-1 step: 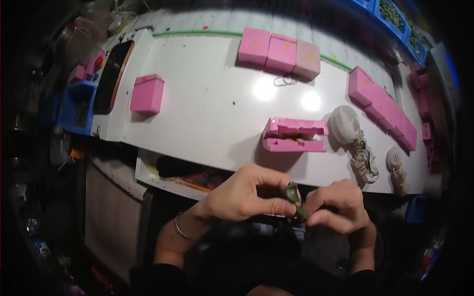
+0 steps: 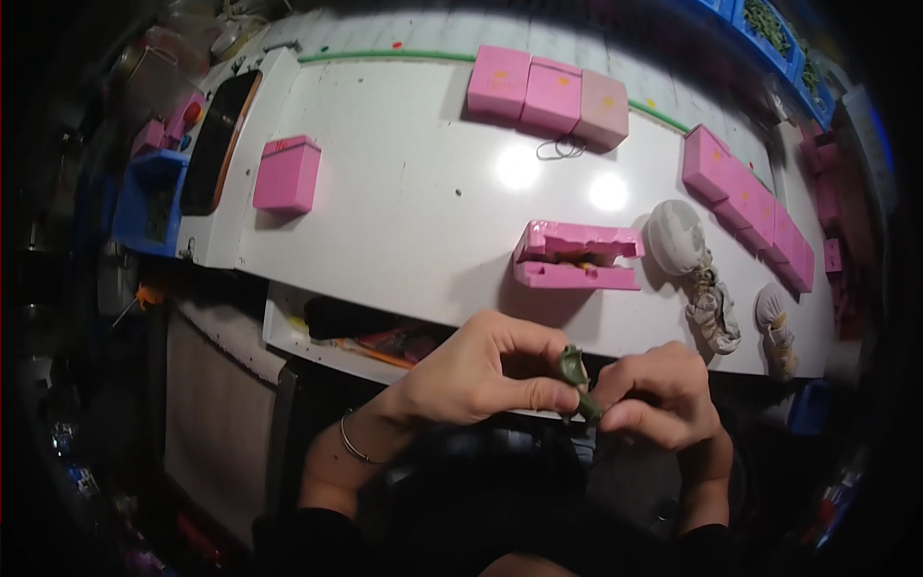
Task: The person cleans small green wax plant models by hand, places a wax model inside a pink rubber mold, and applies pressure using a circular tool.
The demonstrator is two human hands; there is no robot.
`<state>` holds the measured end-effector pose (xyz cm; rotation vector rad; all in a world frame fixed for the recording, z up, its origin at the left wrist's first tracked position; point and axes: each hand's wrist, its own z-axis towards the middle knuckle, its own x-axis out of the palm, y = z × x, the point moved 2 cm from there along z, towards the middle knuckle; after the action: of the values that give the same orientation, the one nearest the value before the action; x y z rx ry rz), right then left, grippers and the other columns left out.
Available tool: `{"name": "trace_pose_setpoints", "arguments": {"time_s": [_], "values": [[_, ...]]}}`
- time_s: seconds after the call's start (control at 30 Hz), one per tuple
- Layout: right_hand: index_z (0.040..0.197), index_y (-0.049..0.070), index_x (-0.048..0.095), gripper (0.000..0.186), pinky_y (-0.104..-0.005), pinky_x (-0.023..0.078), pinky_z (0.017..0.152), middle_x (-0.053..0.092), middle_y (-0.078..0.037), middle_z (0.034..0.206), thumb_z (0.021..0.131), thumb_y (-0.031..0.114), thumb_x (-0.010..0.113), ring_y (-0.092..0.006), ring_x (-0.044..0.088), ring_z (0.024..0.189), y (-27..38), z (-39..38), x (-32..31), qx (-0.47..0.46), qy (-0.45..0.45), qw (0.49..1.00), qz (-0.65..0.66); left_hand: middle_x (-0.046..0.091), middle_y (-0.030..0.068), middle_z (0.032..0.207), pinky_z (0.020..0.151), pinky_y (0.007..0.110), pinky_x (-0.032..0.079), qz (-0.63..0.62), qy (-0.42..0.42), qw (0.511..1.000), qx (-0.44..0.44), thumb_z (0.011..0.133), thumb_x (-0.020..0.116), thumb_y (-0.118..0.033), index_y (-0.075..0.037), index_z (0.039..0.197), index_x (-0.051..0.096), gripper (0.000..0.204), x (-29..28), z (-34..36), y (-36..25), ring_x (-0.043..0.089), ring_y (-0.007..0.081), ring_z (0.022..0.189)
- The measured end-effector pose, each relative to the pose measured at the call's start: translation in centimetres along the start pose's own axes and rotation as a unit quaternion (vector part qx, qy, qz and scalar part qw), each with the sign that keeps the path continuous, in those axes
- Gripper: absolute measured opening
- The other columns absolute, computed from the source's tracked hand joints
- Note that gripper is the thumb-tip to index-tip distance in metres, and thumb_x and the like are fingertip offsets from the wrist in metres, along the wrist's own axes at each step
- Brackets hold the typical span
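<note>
My left hand [image 2: 490, 380] pinches a small dark green, curled rubbery piece [image 2: 570, 370] between thumb and fingers, just past the table's front edge. My right hand [image 2: 663, 394] is closed on the lower end of the same piece. Behind them a pink block-like mould [image 2: 577, 272] stands with a gap along its top, showing something yellowish inside. Right of it lie two pale cloth bundles, one round-headed [image 2: 678, 236] and one smaller [image 2: 774, 322].
Pink blocks stand in two rows [image 2: 548, 91] [image 2: 731, 192] at the back and right, another [image 2: 286, 176] at left. A black phone-like slab [image 2: 219, 144] rests on the left ledge beside a blue bin [image 2: 144, 202]. An open drawer [image 2: 288, 327] is below. Blue trays [image 2: 822, 101] hold green pieces.
The table and its objects sit slightly higher in the picture. Both my hands keep their grip on the green piece, with barely any visible movement.
</note>
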<state>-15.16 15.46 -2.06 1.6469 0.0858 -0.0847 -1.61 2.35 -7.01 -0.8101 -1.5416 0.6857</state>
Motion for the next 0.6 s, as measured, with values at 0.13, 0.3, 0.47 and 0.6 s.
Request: {"name": "trace_pose_setpoints", "arguments": {"time_s": [0.13,0.3,0.47,0.6], "values": [[0.08,-0.005,0.061,0.015,-0.0196,0.034,0.042,0.056,-0.006,0.058,0.088,0.009,0.062,-0.0063,0.049,0.046,-1.7,-0.3,0.4,0.128,-0.063,0.952,0.269,0.064,0.0118,0.088,0.074,0.028,0.048,0.16,-0.142,0.968,0.13,0.079,0.07,-0.003,0.003,0.087,0.065,0.012,0.8,-0.4,0.1,0.06,0.0185,0.082],[0.086,-0.006,0.056,0.044,-0.0191,0.029,0.037,0.05,-0.006,0.054,0.1,0.032,0.039,-0.0074,0.04,0.04,-2.3,-0.6,1.2,0.157,0.045,0.913,0.374,0.066,0.0102,0.093,0.073,0.03,0.051,0.428,-0.179,0.807,0.364,0.07,0.073,-0.004,-0.001,0.089,0.068,0.02,1.4,-0.7,-0.3,0.059,0.0257,0.089],[0.083,-0.005,0.054,0.04,-0.0188,0.027,0.037,0.045,-0.003,0.052,0.1,0.028,0.039,-0.0061,0.035,0.04,-1.3,-1.0,2.1,0.184,0.012,0.891,0.415,0.066,0.0081,0.093,0.072,0.03,0.052,0.503,-0.194,0.749,0.384,0.072,0.072,-0.005,-0.002,0.091,0.068,0.02,1.9,-1.4,-0.5,0.058,0.0249,0.088],[0.085,-0.005,0.052,0.033,-0.0189,0.027,0.039,0.044,-0.002,0.054,0.099,0.023,0.043,-0.0052,0.036,0.043,-0.9,-1.6,3.0,0.139,-0.001,0.887,0.44,0.065,0.0108,0.097,0.072,0.031,0.05,0.467,-0.161,0.773,0.398,0.066,0.07,0.003,0.003,0.096,0.067,0.03,2.1,-1.5,-0.7,0.059,0.0271,0.089]]}}
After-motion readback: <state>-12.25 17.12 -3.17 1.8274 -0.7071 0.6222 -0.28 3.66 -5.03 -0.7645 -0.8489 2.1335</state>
